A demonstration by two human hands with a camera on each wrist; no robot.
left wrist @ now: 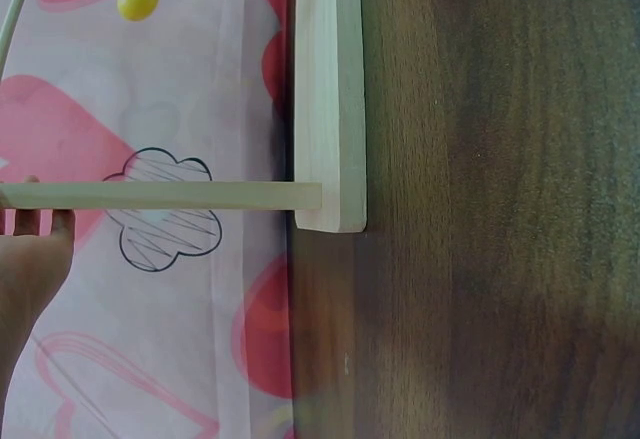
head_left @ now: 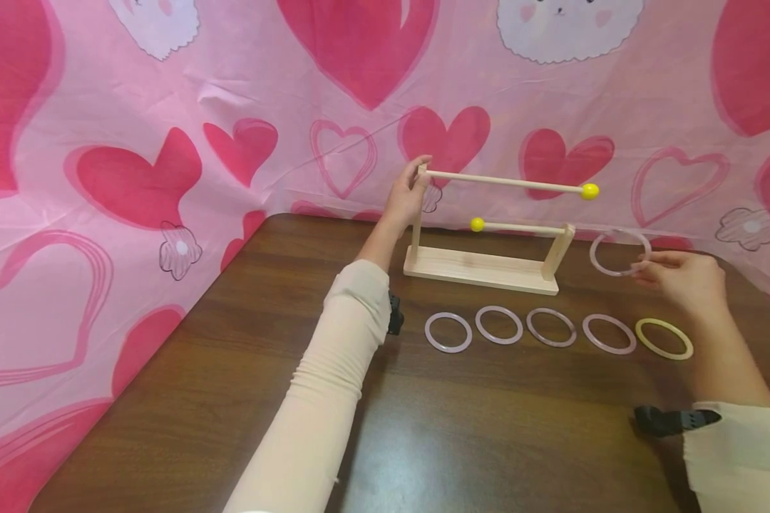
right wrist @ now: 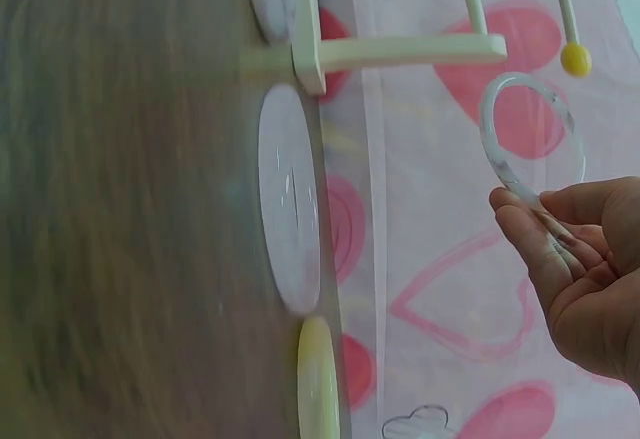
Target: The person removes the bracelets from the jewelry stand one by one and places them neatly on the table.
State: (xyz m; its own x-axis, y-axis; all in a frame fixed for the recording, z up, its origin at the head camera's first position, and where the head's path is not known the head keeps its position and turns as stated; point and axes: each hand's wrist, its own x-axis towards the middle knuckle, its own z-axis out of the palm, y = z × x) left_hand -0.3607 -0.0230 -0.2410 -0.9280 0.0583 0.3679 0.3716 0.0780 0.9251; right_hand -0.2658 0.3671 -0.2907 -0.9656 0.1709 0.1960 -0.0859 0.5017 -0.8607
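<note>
A wooden stand (head_left: 481, 269) has a flat base, two uprights and two horizontal rods, each tipped with a yellow ball. My left hand (head_left: 406, 199) grips the top of the taller left upright (left wrist: 180, 196), where the upper rod (head_left: 507, 181) begins. To the right of the stand, my right hand (head_left: 689, 281) pinches a pale translucent ring (right wrist: 493, 124) between thumb and fingers, raised above the table. The ring is apart from the upper rod's yellow ball (head_left: 589, 191) and from the shorter upright (head_left: 558, 249). Both rods carry no rings.
In front of the stand lies a row of several pale purple rings (head_left: 448, 333), with a yellow ring (head_left: 664, 338) at its right end. The brown wooden table (head_left: 462, 427) backs onto a pink heart-patterned cloth (head_left: 334, 78).
</note>
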